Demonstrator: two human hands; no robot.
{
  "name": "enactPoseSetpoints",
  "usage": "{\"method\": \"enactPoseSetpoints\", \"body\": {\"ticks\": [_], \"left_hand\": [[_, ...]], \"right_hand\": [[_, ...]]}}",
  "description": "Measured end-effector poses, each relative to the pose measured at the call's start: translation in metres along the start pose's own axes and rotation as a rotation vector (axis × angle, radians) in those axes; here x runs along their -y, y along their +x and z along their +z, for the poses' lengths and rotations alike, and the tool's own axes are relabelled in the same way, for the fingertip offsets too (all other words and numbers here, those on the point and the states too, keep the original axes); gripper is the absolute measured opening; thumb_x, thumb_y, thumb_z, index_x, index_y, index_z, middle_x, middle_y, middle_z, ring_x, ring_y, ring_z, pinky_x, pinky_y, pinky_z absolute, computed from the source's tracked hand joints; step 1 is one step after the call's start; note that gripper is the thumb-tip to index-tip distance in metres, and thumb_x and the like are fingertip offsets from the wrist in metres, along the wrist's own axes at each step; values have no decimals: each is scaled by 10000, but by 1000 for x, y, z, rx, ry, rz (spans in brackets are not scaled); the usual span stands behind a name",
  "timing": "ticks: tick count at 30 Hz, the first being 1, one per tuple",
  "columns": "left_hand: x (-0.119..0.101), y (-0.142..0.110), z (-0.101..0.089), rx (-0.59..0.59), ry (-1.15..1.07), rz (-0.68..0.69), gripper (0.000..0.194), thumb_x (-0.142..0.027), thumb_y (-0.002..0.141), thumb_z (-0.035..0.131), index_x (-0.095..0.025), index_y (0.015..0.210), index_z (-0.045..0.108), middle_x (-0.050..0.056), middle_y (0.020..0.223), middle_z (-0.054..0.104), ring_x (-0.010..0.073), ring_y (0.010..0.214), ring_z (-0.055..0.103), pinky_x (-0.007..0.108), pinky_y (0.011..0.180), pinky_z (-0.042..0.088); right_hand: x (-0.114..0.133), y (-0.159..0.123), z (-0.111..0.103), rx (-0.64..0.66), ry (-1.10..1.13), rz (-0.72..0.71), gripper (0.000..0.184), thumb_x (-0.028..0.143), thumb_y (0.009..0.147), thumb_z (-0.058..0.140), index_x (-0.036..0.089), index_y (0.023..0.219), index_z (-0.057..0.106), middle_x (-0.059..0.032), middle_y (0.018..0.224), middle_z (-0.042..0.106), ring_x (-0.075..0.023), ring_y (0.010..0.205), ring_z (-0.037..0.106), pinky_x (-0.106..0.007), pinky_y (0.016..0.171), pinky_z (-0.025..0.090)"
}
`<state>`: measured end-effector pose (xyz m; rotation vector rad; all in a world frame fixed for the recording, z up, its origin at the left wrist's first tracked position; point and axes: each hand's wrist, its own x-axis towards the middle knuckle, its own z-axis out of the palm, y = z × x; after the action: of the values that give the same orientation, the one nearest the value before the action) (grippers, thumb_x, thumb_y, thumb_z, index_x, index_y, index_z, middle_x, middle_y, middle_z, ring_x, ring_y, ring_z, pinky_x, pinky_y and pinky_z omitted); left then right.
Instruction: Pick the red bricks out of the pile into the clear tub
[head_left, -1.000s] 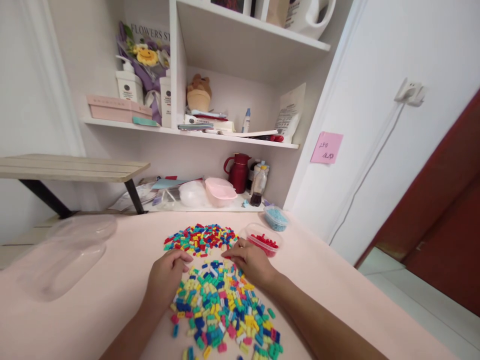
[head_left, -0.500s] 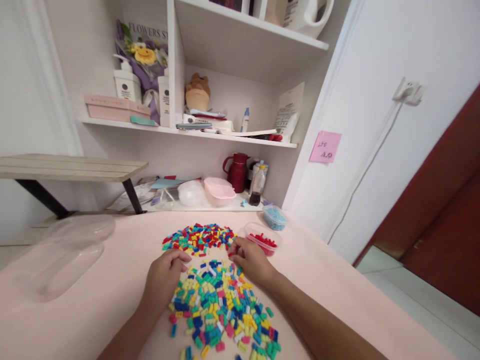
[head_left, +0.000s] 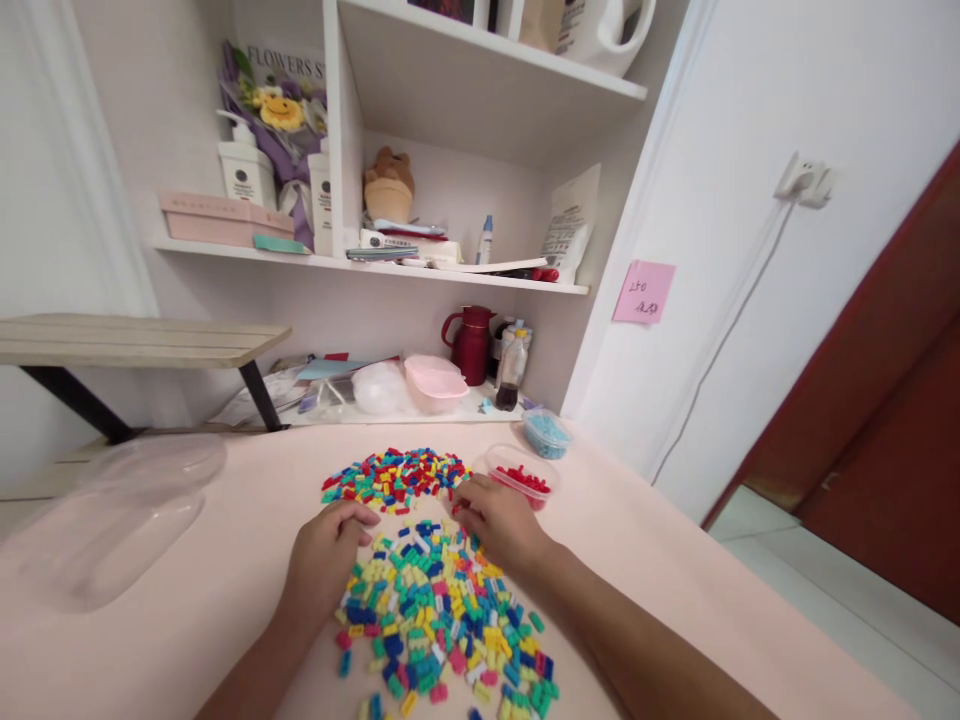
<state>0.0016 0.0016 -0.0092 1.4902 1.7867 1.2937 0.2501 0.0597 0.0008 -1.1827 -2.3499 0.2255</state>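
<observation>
Two piles of small building bricks lie on the pale pink tabletop. The far pile [head_left: 397, 474] is mostly red, blue, yellow and teal; the near pile [head_left: 442, 610] is a looser spread of green, yellow, blue and pink. My right hand [head_left: 495, 515] is at the far pile's right end, its fingers curled down round a red brick [head_left: 455, 509] that partly shows at the fingertips. Left of the gap between the piles, my left hand [head_left: 330, 545] rests on the table, loosely bent, thumb and forefinger apart, with nothing visible between them.
Just beyond my right hand is a clear tub [head_left: 491, 460] of red bricks, with a tub of light blue bricks [head_left: 546, 435] behind it. Clear plastic containers [head_left: 142, 540] lie at the left. A pink bowl [head_left: 435, 385], red jug [head_left: 472, 345] and bottle [head_left: 511, 372] stand at the back.
My right hand has shifted slightly left and its fingers have curled further down at the red bricks. The left hand has barely moved. The camera view has turned slightly.
</observation>
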Motion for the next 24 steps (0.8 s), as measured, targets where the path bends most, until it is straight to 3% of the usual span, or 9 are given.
{"method": "enactPoseSetpoints", "body": {"ticks": [4, 9, 12, 16, 19, 24], "left_hand": [[0, 0, -1, -6, 32, 3, 286, -291, 704, 411, -231, 719, 691, 3, 669, 712, 201, 687, 688, 289, 662, 491], [2, 3, 0, -5, 57, 17, 284, -301, 711, 413, -233, 723, 689, 3, 643, 709, 203, 683, 687, 282, 644, 487], [4, 4, 0, -1, 51, 13, 285, -294, 710, 414, -232, 736, 691, 3, 658, 717, 201, 690, 688, 281, 654, 488], [2, 3, 0, -17, 36, -1, 272, -290, 703, 426, -232, 720, 692, 4, 641, 712, 204, 673, 683, 283, 645, 491], [0, 2, 0, -19, 31, -1, 266, -287, 705, 432, -232, 712, 693, 1, 626, 707, 205, 657, 679, 286, 635, 498], [-3, 0, 1, -31, -6, 13, 257, -265, 707, 441, -236, 690, 696, -2, 605, 698, 201, 644, 680, 290, 651, 504]], "right_hand": [[4, 2, -28, -112, -124, -27, 169, 183, 909, 521, 261, 1004, 637, -16, 976, 663, -159, 830, 602, -237, 638, 337], [-15, 2, -55, -300, -184, 130, 123, 202, 910, 526, 245, 962, 629, -3, 948, 664, -138, 730, 602, -238, 616, 355], [-27, 0, -57, -359, -272, 207, 161, 192, 910, 502, 243, 995, 629, -20, 1057, 643, -125, 676, 592, -241, 575, 353], [-24, -1, -49, -407, -295, 165, 336, 149, 899, 462, 265, 1188, 585, -55, 1189, 594, -157, 786, 613, -249, 573, 384], [-10, -1, -39, -349, -204, 75, 338, 146, 913, 436, 257, 1183, 606, -62, 1121, 619, -171, 844, 614, -255, 649, 432], [11, -3, -8, -37, -113, -10, 359, 200, 918, 477, 270, 1250, 594, -71, 1087, 634, -197, 902, 620, -265, 723, 455]]}}
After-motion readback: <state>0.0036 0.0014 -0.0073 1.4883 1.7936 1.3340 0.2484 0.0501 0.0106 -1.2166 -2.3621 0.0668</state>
